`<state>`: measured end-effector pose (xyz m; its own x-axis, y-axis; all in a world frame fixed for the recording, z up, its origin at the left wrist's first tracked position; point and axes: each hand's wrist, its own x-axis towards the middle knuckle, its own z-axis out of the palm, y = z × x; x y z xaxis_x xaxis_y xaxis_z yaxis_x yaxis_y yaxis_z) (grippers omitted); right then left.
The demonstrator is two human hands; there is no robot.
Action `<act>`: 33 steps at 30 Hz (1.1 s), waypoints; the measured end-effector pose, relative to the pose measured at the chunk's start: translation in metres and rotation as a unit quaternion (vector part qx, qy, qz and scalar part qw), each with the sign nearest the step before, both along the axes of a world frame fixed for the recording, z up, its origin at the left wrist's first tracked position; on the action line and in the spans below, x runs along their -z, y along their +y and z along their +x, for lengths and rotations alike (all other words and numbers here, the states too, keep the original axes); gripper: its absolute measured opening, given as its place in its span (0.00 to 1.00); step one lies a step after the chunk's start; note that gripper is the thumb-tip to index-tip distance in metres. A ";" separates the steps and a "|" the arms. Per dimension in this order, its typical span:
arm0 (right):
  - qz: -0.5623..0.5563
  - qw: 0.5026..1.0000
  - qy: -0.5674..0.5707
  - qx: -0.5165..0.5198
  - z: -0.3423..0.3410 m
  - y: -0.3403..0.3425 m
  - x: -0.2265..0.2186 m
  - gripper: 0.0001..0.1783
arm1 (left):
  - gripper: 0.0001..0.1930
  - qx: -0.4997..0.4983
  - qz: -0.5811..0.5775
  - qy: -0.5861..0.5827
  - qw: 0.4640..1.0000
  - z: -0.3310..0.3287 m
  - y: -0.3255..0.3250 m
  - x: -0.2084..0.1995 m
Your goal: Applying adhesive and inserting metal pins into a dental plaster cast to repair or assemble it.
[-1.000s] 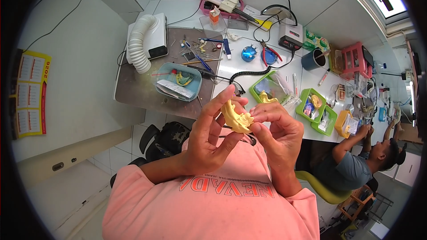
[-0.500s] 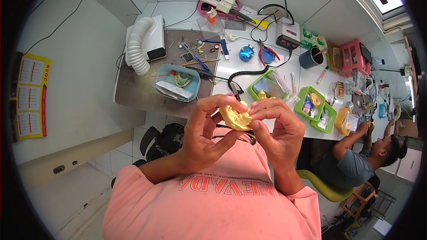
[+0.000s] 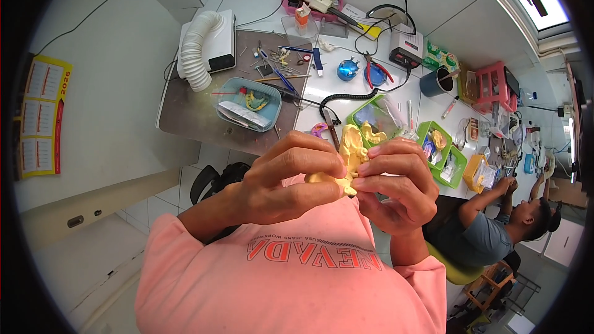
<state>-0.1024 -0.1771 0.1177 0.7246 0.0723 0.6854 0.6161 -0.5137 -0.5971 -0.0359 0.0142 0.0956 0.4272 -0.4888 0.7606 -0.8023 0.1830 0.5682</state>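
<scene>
Pinching a yellow cast (image 3: 351,143) in front of the chest, above bench edge: left hand (image 3: 272,185) is holding its left side, thumb and fingers nearly together; right hand (image 3: 399,187) is gripping its right edge, fingertips bunched tight. Fingers are hiding much of its lower part. Just beyond, a brown-handled tool (image 3: 334,135) is lying beside a green tray (image 3: 356,113) holding a second cast (image 3: 373,134). Coiled black cord (image 3: 351,96) is running behind; blue bin (image 3: 271,111) is sitting left, red-handled pliers (image 3: 368,73) farther back.
</scene>
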 end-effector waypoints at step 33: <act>0.028 0.999 0.016 -0.035 0.003 0.001 -0.005 0.15 | 0.16 -0.031 0.010 -0.149 0.988 0.001 0.000 -0.002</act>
<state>-0.0997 -0.1759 0.1228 0.7414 0.0853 0.6656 0.6285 -0.4358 -0.6443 -0.0349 0.0146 0.0974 0.2153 -0.4844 0.8480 -0.9437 0.1202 0.3082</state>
